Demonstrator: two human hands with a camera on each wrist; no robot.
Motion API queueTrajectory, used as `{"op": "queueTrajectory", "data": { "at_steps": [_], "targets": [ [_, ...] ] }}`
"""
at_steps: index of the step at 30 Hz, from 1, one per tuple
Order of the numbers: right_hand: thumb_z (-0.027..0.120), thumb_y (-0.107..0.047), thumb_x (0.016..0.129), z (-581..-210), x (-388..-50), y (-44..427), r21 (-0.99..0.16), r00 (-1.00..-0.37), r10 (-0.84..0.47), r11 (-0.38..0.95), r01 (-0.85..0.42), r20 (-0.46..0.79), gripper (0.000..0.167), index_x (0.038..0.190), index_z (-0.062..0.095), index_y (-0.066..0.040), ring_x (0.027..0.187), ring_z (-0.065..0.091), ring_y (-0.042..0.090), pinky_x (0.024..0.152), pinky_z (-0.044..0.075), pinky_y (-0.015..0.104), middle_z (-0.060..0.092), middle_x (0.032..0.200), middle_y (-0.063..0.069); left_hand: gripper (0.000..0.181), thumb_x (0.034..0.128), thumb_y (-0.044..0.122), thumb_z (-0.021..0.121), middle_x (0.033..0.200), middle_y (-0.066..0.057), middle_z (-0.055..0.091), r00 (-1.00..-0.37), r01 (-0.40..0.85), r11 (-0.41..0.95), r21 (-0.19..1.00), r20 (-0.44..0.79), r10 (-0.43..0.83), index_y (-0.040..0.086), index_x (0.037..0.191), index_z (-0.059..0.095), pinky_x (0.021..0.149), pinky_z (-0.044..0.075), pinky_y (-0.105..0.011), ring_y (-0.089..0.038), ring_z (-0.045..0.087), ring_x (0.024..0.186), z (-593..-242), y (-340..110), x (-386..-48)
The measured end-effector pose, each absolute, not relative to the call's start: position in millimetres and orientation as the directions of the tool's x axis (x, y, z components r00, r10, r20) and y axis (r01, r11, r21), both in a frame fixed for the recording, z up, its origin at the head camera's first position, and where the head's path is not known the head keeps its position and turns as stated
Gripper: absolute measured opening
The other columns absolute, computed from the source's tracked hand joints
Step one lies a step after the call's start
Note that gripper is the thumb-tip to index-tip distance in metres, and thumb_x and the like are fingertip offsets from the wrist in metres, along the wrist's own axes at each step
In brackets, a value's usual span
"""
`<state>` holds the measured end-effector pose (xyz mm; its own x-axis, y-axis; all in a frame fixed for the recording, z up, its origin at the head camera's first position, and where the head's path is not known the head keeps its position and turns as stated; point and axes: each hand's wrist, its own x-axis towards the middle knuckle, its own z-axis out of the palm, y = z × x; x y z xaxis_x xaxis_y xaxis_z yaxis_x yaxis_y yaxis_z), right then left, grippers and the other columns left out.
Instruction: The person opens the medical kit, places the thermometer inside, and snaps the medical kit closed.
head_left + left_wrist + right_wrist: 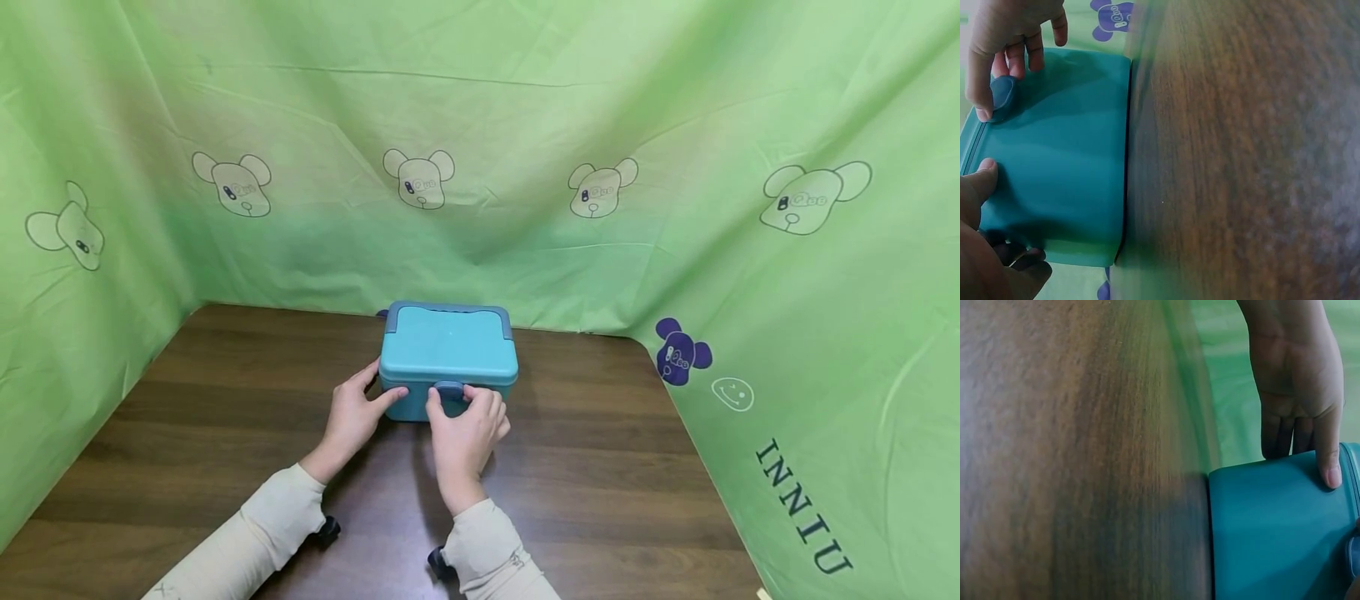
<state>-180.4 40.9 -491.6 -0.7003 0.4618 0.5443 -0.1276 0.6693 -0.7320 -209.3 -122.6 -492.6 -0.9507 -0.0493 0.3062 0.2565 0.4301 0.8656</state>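
Observation:
A turquoise lidded box (450,342) with a blue-grey carry handle (393,321) folded along the lid's back edge stands on the table, its lid down. My left hand (352,417) holds its left front corner, thumb on the front face and fingers along the left side. At the front latch (450,390), a dark blue-grey tab under the lid's rim, my right hand (467,429) pinches the two ends between thumb and index finger. In the left wrist view the latch (1002,97) sits between the right hand's digits. The box's inside is hidden.
The brown wooden table (600,467) extends around the box. A green cloth (510,108) printed with bear heads hangs behind it and at both sides, close to the box's back. Dark straps or devices (326,532) show at both wrists.

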Motion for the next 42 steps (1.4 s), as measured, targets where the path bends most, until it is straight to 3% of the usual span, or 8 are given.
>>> {"op": "queueTrajectory", "data": {
  "at_steps": [14,25,34,42],
  "targets": [
    [0.088,-0.042,0.08,-492.5,-180.0,41.7,-0.765,-0.732,0.468,0.634,-0.111,0.494,0.048,0.103,0.061,-0.01,0.099,0.055,0.027,0.101,0.033,0.051,0.061,0.101,0.008,0.072,0.0852,0.036,0.084,0.143,-0.016,0.061,-0.954,0.247,0.424,0.871,0.296,-0.051,0.008,0.146,0.058,0.111,0.046,-0.053,-0.034,0.056,0.136,-492.9,-123.9,-210.4],
    [0.087,-0.036,0.082,-490.7,-173.5,54.8,-0.795,-0.797,0.374,0.571,-0.205,0.474,0.043,0.109,0.064,-0.011,0.103,0.057,0.023,0.097,0.034,0.049,0.063,0.102,0.003,0.071,0.0845,0.033,0.086,0.141,-0.018,0.062,-0.954,0.248,0.425,0.871,0.297,-0.052,0.005,0.144,0.06,0.109,0.048,-0.054,-0.035,0.058,0.133,-494.3,-127.4,-212.8],
    [0.085,-0.03,0.085,-485.8,-165.3,74.6,-0.807,-0.862,0.236,0.52,-0.278,0.449,0.039,0.116,0.07,-0.013,0.109,0.06,0.024,0.103,0.035,0.051,0.069,0.106,0.001,0.071,0.0878,0.034,0.083,0.144,-0.015,0.06,-0.965,0.234,0.448,0.863,0.264,-0.004,0.007,0.148,0.056,0.111,0.046,-0.055,-0.034,0.055,0.137,-492.9,-134.5,-209.6],
    [0.082,-0.025,0.089,-478.7,-162.0,100.6,-0.806,-0.916,0.014,0.482,-0.344,0.4,0.044,0.129,0.067,-0.015,0.11,0.061,0.022,0.096,0.05,0.049,0.07,0.117,-0.001,0.064,0.0909,0.031,0.08,0.142,-0.016,0.062,-0.964,0.249,0.484,0.839,0.26,0.046,0.006,0.145,0.058,0.11,0.047,-0.056,-0.035,0.058,0.134,-486.3,-142.3,-201.1]
  ]
}}
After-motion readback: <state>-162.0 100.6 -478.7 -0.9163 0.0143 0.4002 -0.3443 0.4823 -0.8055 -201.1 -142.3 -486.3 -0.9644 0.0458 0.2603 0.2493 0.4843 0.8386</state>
